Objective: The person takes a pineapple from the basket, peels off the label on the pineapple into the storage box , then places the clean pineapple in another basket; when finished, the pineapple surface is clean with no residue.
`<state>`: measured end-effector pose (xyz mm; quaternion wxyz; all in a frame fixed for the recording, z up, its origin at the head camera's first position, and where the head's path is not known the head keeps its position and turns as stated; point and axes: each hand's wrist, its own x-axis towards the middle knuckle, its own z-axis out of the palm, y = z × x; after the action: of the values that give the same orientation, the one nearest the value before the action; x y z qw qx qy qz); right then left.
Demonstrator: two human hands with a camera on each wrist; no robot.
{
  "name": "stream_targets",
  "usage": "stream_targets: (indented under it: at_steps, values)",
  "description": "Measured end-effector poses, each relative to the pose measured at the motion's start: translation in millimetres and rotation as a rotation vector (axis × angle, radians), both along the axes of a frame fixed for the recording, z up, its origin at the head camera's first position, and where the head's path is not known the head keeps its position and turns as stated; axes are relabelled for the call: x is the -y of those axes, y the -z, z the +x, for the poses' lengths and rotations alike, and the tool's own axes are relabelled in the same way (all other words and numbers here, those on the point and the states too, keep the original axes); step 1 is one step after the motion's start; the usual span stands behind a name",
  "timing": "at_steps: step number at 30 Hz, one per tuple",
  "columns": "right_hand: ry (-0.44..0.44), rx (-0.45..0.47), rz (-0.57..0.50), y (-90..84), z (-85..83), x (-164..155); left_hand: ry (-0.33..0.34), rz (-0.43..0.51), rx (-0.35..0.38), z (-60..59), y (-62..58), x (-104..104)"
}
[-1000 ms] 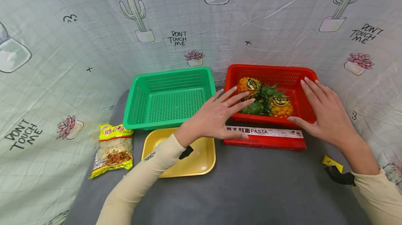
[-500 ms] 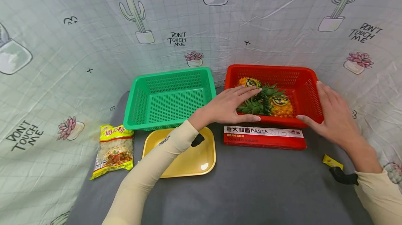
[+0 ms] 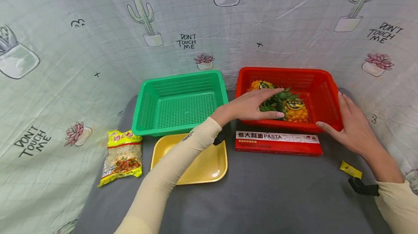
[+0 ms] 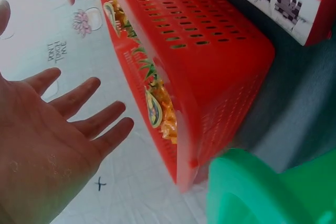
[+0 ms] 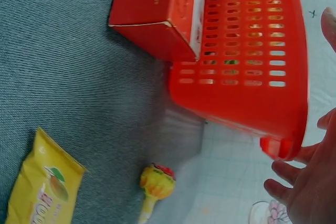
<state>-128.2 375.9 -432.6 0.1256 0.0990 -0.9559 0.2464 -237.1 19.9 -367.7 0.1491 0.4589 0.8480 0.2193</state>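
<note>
A red basket (image 3: 321,98) holds small pineapples (image 3: 296,113) with dark labels and green leaves (image 3: 281,99). Over its left part hovers my left hand (image 3: 251,106), fingers extended and thumb spread, hiding part of the fruit. The left wrist view shows that palm (image 4: 42,145) with nothing in it, beside the basket rim. At the basket's right end, my right hand (image 3: 356,128) has its fingers along the outer side and its thumb towards the front corner. In the right wrist view, the fingertips (image 5: 286,172) are right at the end handle (image 5: 277,148).
A red pasta box (image 3: 277,146) lies before the red basket. Left of it stand a green basket (image 3: 153,130) and a yellow tray (image 3: 205,170), with a macaroni bag (image 3: 123,157) beside them. A yellow packet (image 3: 351,169) and a lollipop (image 5: 157,182) lie at right.
My left hand has moved right, further over the red basket and the pineapples. My right hand has shifted from above the basket's right end to its outer side.
</note>
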Motion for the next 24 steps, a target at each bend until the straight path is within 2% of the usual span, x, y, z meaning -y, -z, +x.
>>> stream_targets:
  at_steps: [4,8,11,16,24]
  values:
    - [-0.004,0.021,-0.032,5.8,0.7,-3.3,0.027,-0.025,0.0,-8.7,1.5,-15.5]
    - [-0.012,0.023,-0.043,9.1,-1.7,-4.0,0.022,-0.046,0.005,-15.4,1.8,-27.0]
    - [-0.009,0.019,-0.056,10.7,-3.5,-6.2,0.02,-0.068,0.001,-18.4,1.5,-35.3]
    - [-0.011,0.003,-0.074,17.8,-1.8,-15.6,0.055,-0.131,-0.015,-22.4,6.8,-55.1]
    - [0.016,0.102,-0.116,25.5,1.1,-18.0,0.057,-0.235,-0.071,-32.1,20.2,-71.3]
